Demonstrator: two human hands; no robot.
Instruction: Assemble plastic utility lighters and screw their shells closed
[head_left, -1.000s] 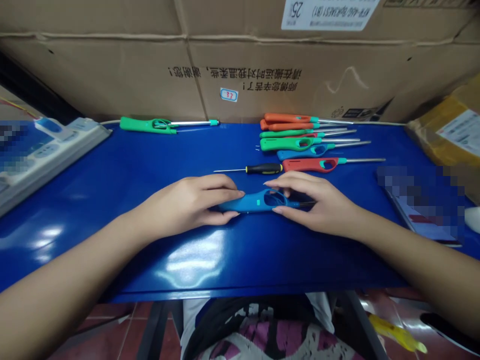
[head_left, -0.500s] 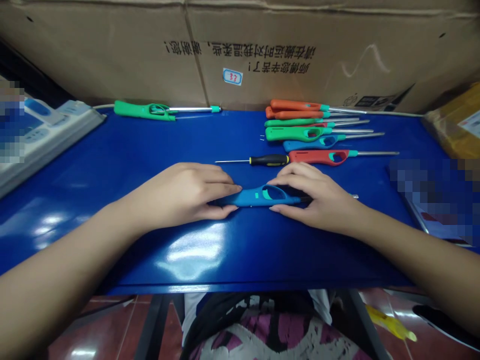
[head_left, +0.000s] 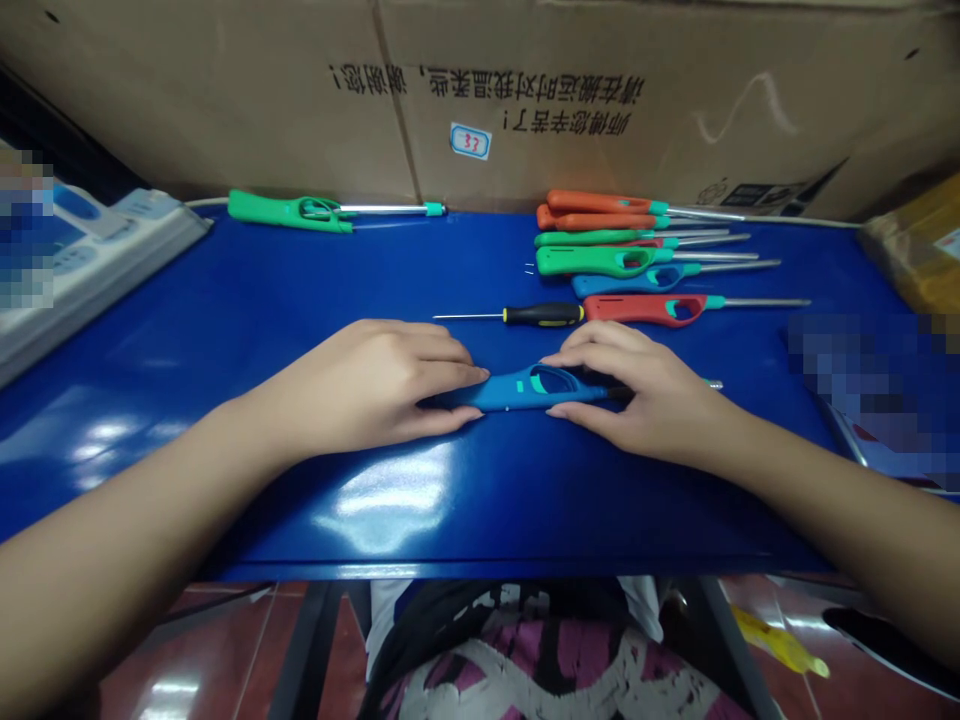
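Low over the blue table lies a blue long-nosed lighter [head_left: 504,393] with a turquoise trigger, its nozzle toward the right. My left hand [head_left: 382,380] grips its handle end between thumb and fingers, hiding that end. My right hand [head_left: 637,385] pinches it near the trigger guard and covers most of the nozzle; only the metal tip shows past the palm. Just behind the hands rests a black and yellow screwdriver [head_left: 544,315], its shaft pointing left. A red lighter [head_left: 649,308] touches the screwdriver's handle end.
Several orange, green and blue lighters [head_left: 596,261] lie grouped at the back right. A green lighter [head_left: 281,210] with its metal tube lies back left. A cardboard box [head_left: 262,100] stands behind the table [head_left: 465,270]. A white power strip [head_left: 112,250] lies left; a yellow-wrapped package [head_left: 919,240] sits right.
Both hands keep the same hold on the blue lighter. The view has shifted slightly, so the back objects appear a little higher and farther right.
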